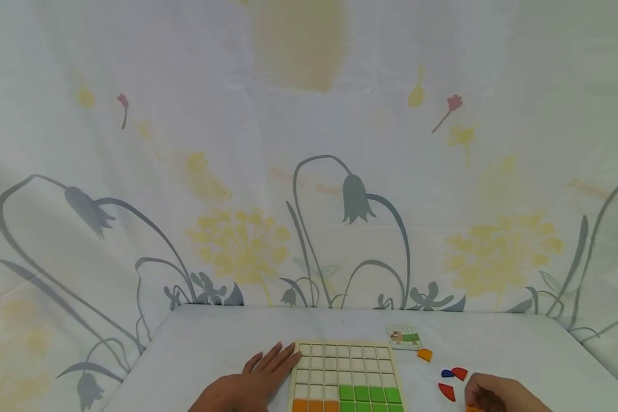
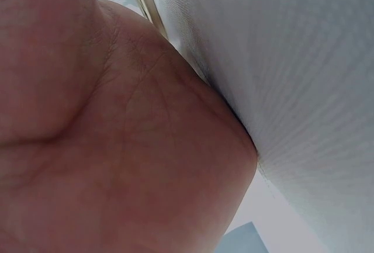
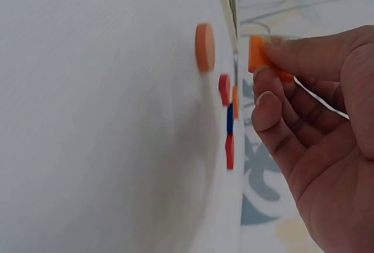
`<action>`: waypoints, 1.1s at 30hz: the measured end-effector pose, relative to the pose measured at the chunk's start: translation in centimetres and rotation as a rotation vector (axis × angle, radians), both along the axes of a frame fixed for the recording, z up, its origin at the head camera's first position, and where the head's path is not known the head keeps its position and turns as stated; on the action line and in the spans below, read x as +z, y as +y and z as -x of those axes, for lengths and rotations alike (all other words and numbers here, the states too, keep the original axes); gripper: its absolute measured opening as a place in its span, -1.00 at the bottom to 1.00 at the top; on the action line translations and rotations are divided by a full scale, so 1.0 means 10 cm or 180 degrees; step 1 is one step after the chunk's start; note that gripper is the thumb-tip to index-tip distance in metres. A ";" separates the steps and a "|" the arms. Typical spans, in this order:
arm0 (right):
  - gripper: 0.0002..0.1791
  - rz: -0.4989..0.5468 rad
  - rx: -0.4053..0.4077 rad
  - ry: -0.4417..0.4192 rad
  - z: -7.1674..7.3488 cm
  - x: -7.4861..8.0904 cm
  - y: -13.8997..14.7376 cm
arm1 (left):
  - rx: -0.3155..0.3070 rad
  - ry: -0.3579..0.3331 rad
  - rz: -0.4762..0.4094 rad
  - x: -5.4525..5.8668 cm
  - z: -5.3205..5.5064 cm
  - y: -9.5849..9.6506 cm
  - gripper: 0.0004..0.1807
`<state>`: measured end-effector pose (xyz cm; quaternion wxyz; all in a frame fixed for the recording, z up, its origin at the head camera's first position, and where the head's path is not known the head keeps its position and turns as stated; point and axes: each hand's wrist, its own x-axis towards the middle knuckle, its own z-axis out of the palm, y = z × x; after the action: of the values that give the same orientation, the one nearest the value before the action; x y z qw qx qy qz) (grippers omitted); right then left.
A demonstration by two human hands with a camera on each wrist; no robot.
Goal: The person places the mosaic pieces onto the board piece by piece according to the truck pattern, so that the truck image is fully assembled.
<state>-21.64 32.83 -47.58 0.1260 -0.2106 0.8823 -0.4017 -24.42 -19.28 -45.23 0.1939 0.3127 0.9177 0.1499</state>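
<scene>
My left hand [image 1: 257, 377] lies flat on the white table, fingers straight, fingertips at the left edge of a wooden grid board [image 1: 345, 364]. Green tiles [image 1: 363, 393] fill cells at the board's lower right; orange tiles [image 1: 316, 406] sit at its lower left. The left wrist view shows mostly the palm [image 2: 128, 136] against the white cloth. To the right of the board, my right hand [image 1: 499, 392] is raised a little over the table. In the right wrist view its thumb and fingers pinch an orange tile [image 3: 256, 54].
Between board and right hand lie two red pieces [image 1: 447, 392], a blue piece [image 1: 447, 373] and an orange piece [image 1: 425, 355]. A rounded orange piece [image 3: 204, 47] rests nearer. A picture card [image 1: 404, 336] lies by the board's far right corner. Flower-printed cloth [image 1: 309, 246] hangs behind the table.
</scene>
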 end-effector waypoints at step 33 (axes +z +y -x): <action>-0.86 0.0457 0.0420 0.0371 0.42 0.16 -2.27 | 0.0048 0.0024 0.0021 -0.04 0.01 -0.01 0.26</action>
<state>-25.84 10.10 -45.96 0.0853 -0.2997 0.8413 -0.4417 -24.53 -19.36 -45.59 0.1903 0.3057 0.9212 0.1472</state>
